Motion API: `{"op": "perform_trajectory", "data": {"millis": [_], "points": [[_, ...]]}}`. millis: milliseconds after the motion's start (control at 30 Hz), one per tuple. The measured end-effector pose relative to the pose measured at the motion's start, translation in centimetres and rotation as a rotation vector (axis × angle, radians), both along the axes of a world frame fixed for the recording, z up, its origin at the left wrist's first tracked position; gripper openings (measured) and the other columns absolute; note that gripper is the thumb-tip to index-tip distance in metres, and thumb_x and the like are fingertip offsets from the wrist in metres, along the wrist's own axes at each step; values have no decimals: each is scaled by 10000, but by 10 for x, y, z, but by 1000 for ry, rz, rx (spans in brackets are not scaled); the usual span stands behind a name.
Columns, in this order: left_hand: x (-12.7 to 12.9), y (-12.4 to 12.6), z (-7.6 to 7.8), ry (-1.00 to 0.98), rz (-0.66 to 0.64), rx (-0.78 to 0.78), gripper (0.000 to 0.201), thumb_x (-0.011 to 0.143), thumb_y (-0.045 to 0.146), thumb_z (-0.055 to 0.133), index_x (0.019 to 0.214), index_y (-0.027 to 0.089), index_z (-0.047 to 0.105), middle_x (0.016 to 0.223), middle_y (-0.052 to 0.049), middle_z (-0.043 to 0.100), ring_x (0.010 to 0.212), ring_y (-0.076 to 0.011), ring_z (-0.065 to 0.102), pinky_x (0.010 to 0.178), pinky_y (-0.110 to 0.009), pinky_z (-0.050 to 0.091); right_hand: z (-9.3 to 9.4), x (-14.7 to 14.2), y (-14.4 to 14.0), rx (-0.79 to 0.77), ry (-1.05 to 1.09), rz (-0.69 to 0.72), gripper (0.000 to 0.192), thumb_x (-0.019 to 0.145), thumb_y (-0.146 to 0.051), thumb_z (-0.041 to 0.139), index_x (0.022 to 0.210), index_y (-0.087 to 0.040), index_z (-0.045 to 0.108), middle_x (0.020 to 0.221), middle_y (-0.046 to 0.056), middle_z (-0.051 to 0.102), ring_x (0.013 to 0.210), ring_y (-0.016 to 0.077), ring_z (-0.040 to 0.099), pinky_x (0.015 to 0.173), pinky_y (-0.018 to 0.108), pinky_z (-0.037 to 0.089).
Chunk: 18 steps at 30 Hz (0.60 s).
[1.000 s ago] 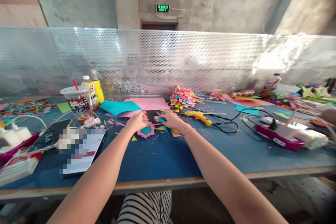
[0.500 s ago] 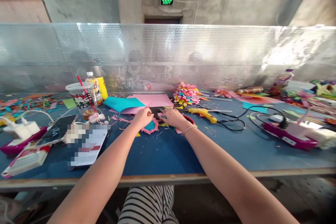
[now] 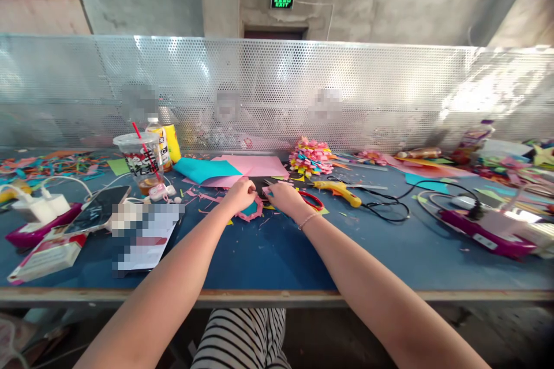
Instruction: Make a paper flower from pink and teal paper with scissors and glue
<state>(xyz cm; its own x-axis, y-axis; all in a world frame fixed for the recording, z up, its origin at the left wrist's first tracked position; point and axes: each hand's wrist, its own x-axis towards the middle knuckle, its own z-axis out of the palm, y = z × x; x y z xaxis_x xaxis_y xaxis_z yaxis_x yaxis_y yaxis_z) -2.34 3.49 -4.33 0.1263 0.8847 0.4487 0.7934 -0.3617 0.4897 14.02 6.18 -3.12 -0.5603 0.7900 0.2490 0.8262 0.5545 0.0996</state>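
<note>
My left hand [image 3: 240, 195] is closed, its thumb and fingers pinched together over the table; whatever they hold is too small to make out. Partly under it lies a pink paper ring with a blue middle [image 3: 256, 207]. My right hand [image 3: 283, 198] is just to the right, fingers curled down and largely hidden, closed on something I cannot make out. Scissors with red handles [image 3: 313, 200] lie beside the right wrist. Behind both hands are a pink paper sheet [image 3: 264, 166] and a folded blue sheet [image 3: 205, 170].
A ball of folded paper strips [image 3: 310, 157] and a yellow glue gun [image 3: 346, 193] stand right of centre. To the left are a plastic cup [image 3: 139, 161], a bottle [image 3: 153, 127] and a phone [image 3: 147, 245]. Purple power strips [image 3: 485, 233] lie at both sides. A perforated metal screen [image 3: 259, 92] rises behind.
The view has swung slightly left. My right hand has shifted a little away from the scissors, so more of the red handles shows. The left hand stays pinched near the paper ring.
</note>
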Motion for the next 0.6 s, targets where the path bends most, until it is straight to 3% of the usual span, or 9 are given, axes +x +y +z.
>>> {"op": "perform_trajectory", "data": {"millis": [167,400,600], "points": [[-1,1,-1,14,-2,16,107,717,142,514,768,156,607,781,-74,647,742,-187,588,708,-304,458,1,-7,-5,3,-9,-33,209,788,-107,423,877,-117,612,891,147,654,869,257,623,696,303,452],[-1,-4,3,12,7,-3,119,722,148,509,771,160,617,763,-67,643,727,-183,591,695,-294,459,1,-8,-7,-17,18,-49,230,773,-56,428,926,-105,593,898,157,650,885,246,624,720,286,442],[-2,-3,3,-5,2,3,119,729,150,517,791,163,618,795,-74,651,781,-200,607,733,-307,469,-1,0,0,2,157,-48,288,777,-44,421,1006,-108,583,937,149,651,900,231,621,755,289,441]]}}
